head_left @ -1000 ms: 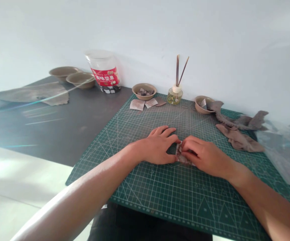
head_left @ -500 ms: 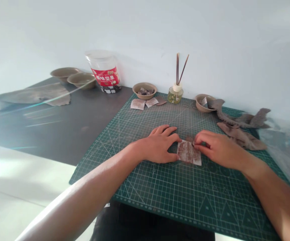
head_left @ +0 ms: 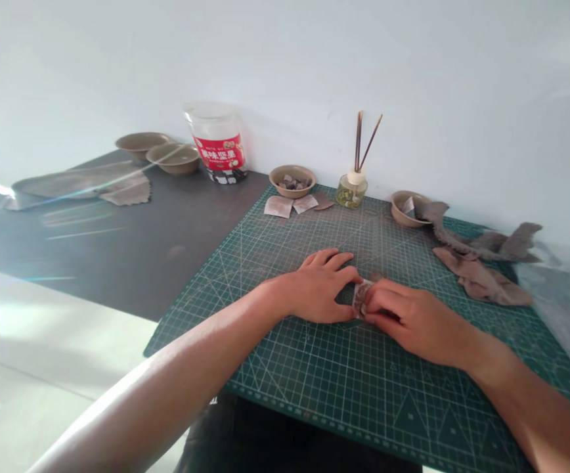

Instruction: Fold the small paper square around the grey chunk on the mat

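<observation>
A small white square smeared with brown [head_left: 360,297], paper or cloth I cannot tell, lies on the green cutting mat [head_left: 285,368]. My left hand [head_left: 322,289] rests flat with fingers spread, its thumb and index fingertips touching the square's left edge. Over the square's right part is my right hand [head_left: 403,312], fingers closed in a pinch and pressed down on it. Whatever is in that pinch is hidden. Brown dust shows on the mat just beyond the square.
Behind my hands stand a bowl of small dark pieces [head_left: 292,182], a reed diffuser [head_left: 351,189] and another bowl [head_left: 410,213]. Pale squares [head_left: 278,207] lie nearby. Brown cloth scraps [head_left: 486,279] are at right, beside clear plastic. A nut tub [head_left: 219,148] and bowls [head_left: 175,161] stand left.
My right hand has moved from the square's upper right toward its middle and lower part, now covering most of it. My left hand stays at the left edge. The view has shifted slightly.
</observation>
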Demonstrator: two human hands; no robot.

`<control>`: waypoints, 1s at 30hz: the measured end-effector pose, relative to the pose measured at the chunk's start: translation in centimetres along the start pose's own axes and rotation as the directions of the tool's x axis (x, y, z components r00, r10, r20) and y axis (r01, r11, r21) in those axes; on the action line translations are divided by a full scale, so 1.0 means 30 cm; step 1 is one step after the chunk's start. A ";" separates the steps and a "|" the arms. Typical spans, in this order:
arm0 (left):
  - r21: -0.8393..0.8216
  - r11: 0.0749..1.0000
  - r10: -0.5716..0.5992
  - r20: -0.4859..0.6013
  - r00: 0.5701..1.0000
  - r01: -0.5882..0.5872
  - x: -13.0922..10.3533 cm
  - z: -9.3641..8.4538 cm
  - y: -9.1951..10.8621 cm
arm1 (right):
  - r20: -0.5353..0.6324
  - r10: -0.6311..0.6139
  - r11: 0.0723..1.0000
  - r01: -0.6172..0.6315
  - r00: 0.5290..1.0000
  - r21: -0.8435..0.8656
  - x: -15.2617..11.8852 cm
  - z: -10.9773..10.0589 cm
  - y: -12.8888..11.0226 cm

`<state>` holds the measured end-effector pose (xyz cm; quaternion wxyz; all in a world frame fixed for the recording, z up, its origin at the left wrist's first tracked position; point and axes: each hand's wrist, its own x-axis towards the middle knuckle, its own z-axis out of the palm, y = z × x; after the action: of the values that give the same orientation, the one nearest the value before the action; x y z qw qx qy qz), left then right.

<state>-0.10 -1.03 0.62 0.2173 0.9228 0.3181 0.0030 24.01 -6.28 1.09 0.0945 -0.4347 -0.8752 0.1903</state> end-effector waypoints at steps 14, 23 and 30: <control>0.003 1.000 -0.014 -0.028 1.000 0.014 0.002 0.009 -0.006 | -0.085 0.080 0.994 -0.086 0.993 -0.065 0.002 -0.018 0.025; -0.004 1.000 -0.018 -0.016 1.000 0.018 0.000 0.005 -0.005 | -0.091 0.086 0.991 -0.094 0.992 -0.094 0.004 -0.021 0.017; -0.009 1.000 -0.007 0.002 1.000 0.007 -0.001 0.004 -0.006 | 0.074 -0.027 0.999 0.025 0.997 0.035 -0.005 -0.016 -0.006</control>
<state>-0.20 -0.98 0.44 0.2220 0.9206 0.3213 0.0030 24.12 -6.37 1.60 0.0717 -0.4142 -0.8803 0.2201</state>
